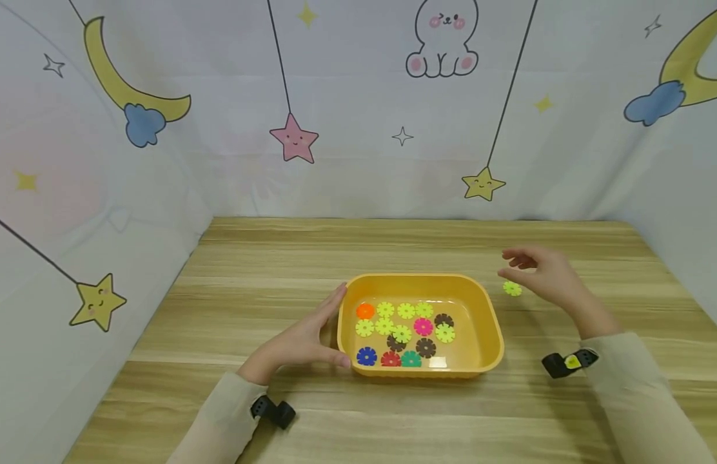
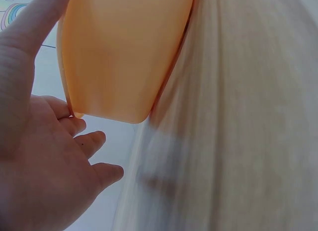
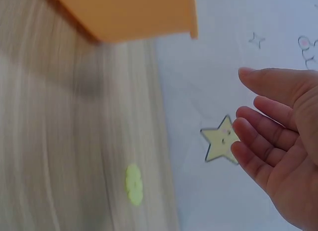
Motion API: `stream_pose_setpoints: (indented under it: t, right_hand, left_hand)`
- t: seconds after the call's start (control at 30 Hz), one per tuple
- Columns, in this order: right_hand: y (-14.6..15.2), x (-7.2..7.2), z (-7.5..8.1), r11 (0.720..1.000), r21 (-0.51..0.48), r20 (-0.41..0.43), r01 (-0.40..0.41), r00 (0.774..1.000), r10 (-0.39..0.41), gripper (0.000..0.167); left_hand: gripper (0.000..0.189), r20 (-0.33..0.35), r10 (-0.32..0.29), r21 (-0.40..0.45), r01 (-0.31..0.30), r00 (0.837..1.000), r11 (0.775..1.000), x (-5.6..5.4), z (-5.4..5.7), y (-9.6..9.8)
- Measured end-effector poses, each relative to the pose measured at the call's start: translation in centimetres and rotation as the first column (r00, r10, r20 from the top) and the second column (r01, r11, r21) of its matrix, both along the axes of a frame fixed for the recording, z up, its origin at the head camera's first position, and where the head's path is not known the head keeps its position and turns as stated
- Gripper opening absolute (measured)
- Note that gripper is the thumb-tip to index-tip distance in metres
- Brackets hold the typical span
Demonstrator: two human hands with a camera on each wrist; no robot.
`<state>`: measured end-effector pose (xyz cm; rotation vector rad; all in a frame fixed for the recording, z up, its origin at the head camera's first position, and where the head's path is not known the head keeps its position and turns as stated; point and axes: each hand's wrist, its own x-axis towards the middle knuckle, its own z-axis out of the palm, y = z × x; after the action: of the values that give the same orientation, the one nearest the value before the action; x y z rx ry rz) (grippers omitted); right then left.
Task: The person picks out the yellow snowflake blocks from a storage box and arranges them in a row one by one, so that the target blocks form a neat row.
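A yellow-orange plastic bin (image 1: 469,335) sits on the table with several notched snowflake discs inside, mostly yellow-green. My left hand (image 1: 297,341) rests against the bin's left end, thumb stretched to the front corner and fingers spread toward the back corner. From the left wrist view, that hand (image 2: 44,156) has its index finger at the bin's rim while other fingers extend past it. To the right of the bin lies one yellow-green snowflake disc (image 1: 512,289) on the wood. My right hand (image 1: 544,274), fingers loosely bent and holding nothing, hovers just above it.
Orange (image 1: 365,311), pink (image 1: 423,327), blue (image 1: 367,356), red (image 1: 391,359) and teal (image 1: 411,359) discs lie in the bin, along with several brown ones. A cartoon-printed curtain (image 1: 358,180) hangs behind the wood-grain table (image 1: 265,251).
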<state>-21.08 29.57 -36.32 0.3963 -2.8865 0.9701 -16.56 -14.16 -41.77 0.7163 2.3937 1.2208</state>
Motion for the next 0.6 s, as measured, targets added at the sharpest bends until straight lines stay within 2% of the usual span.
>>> stream_pose_setpoints:
  t: [0.3,0.6]
  right_hand:
    - [-2.5,0.7,0.9,0.996,-0.042,-0.064,-0.079,0.995,0.076,0.039]
    - [-4.2,1.1,1.1,0.988,-0.075,-0.034,-0.137,0.99,0.134,0.038]
  left_hand:
    - [0.126,-0.002,0.002,0.006,-0.002,1.0,1.0,0.1,0.0,-0.1]
    - [0.126,-0.015,-0.01,0.007,0.01,1.0,1.0,0.1,0.2,0.0]
